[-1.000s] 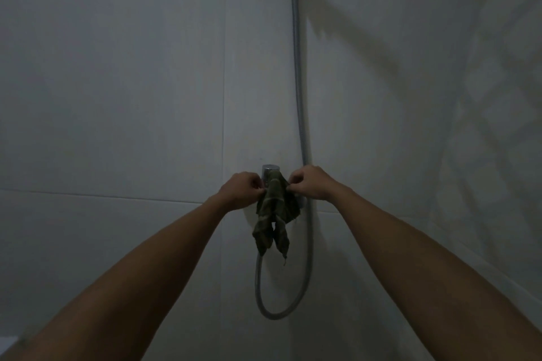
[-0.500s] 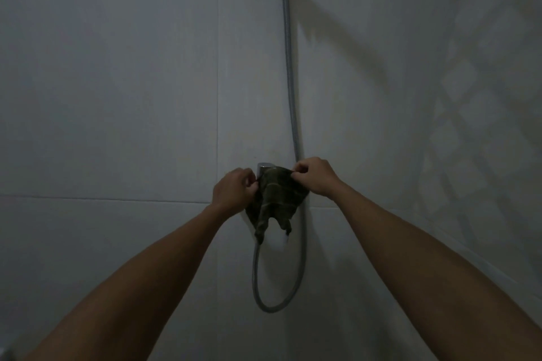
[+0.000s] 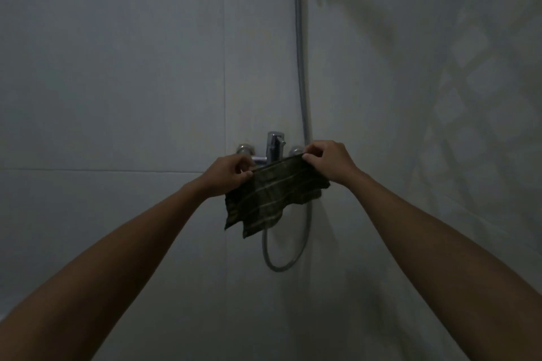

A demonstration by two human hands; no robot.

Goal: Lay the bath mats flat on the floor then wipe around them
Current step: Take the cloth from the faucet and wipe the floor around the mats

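Note:
A small dark green cloth (image 3: 272,195) with pale stripes hangs spread out in front of the wall, just below the tap. My left hand (image 3: 230,174) pinches its upper left corner. My right hand (image 3: 330,163) pinches its upper right corner, a little higher. The cloth's lower edge hangs loose and wavy. No bath mat and no floor are in view.
A chrome shower tap (image 3: 274,148) with two side knobs sticks out of the pale tiled wall (image 3: 117,82) behind the cloth. A grey shower hose (image 3: 300,67) runs down the wall and loops below the tap. A second tiled wall (image 3: 469,126) closes the corner on the right.
The cloth was bunched over the tap between my hands. My hands have moved apart and pulled it off the tap, so it now hangs stretched open and the tap shows.

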